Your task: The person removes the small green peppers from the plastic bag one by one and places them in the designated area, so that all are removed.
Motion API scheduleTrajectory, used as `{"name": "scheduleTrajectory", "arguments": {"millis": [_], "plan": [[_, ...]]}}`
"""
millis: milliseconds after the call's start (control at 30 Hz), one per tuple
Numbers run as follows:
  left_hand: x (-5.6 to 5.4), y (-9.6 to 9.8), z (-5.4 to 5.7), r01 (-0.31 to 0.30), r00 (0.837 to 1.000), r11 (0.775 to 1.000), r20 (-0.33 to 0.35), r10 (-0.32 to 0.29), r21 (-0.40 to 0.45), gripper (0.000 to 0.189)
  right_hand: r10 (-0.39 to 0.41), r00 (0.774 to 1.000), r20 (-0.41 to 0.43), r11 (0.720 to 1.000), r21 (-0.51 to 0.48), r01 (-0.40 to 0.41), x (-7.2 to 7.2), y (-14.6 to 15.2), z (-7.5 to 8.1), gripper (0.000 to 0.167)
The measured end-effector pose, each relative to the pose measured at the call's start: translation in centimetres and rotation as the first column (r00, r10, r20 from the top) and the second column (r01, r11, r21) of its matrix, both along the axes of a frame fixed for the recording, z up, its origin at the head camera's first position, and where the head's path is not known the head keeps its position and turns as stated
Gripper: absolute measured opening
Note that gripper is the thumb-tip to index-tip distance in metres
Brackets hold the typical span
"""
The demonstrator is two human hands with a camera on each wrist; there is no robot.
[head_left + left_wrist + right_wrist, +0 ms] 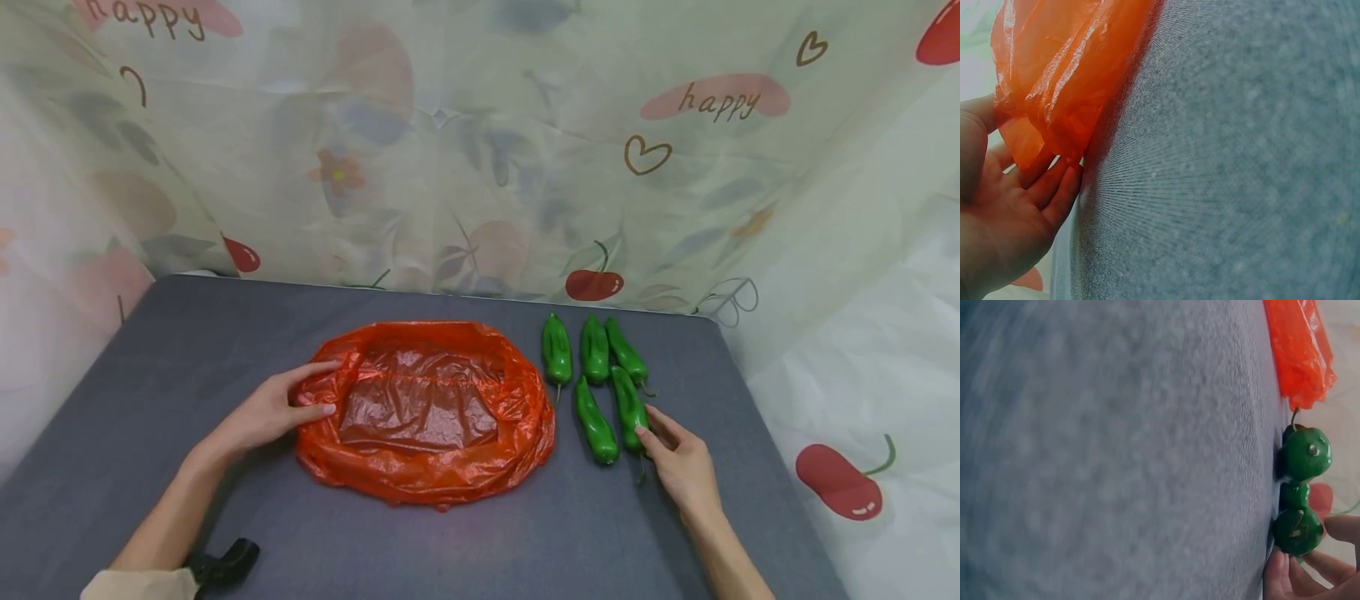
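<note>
An orange-red plastic bag point(427, 477) lies spread on the grey table, its mouth folded out into a wide ring. My left hand point(262, 412) holds the bag's left rim, thumb and forefinger over the edge; in the left wrist view the other fingers reach behind the orange film point(1066, 69). Right of the bag lie several glossy green peppers. My right hand point(684, 467) pinches the nearest right-hand pepper point(628, 404) by its stem end, thumb on one side and fingers on the other. That pepper point(1297, 532) sits low by the tabletop in the right wrist view.
Beside the held pepper lies another pepper point(597, 425), with more behind: one pepper point(557, 350) near the bag and a pair farther right. A printed curtain point(480, 167) hangs behind the grey table point(465, 550). A black wrist-worn device point(228, 567) sticks out by the left sleeve.
</note>
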State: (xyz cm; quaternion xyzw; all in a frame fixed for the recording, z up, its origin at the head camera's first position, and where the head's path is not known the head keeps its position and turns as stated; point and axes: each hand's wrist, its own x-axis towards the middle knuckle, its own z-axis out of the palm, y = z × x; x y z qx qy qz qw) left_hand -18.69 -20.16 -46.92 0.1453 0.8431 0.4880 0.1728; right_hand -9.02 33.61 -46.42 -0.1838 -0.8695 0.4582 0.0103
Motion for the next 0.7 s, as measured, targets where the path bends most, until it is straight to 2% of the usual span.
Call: {"name": "scheduleTrajectory", "arguments": {"millis": [200,333,500,700], "plan": [[0.1,0.1,-0.1,-0.026,0.999,1.0,-0.021,0.026,0.018,0.061,-0.001,1.0,-0.003,0.999,0.044,0.001,-0.1,0.5,0.0,0.055],[0.4,-0.1,0.4,-0.035,0.996,0.999,-0.087,0.035,-0.006,0.06,-0.004,1.0,0.007,0.997,0.082,0.003,0.0,0.7,0.4,0.054],[0.7,-0.5,1.1,-0.076,0.981,0.996,-0.181,0.067,-0.043,0.061,-0.026,1.0,0.003,0.992,0.126,0.026,0.2,0.9,0.8,0.052],[1.0,-0.6,1.4,-0.101,0.961,0.993,-0.263,0.083,-0.056,0.064,-0.032,0.998,-0.044,0.978,0.206,0.041,0.3,0.9,1.1,0.047]]}}
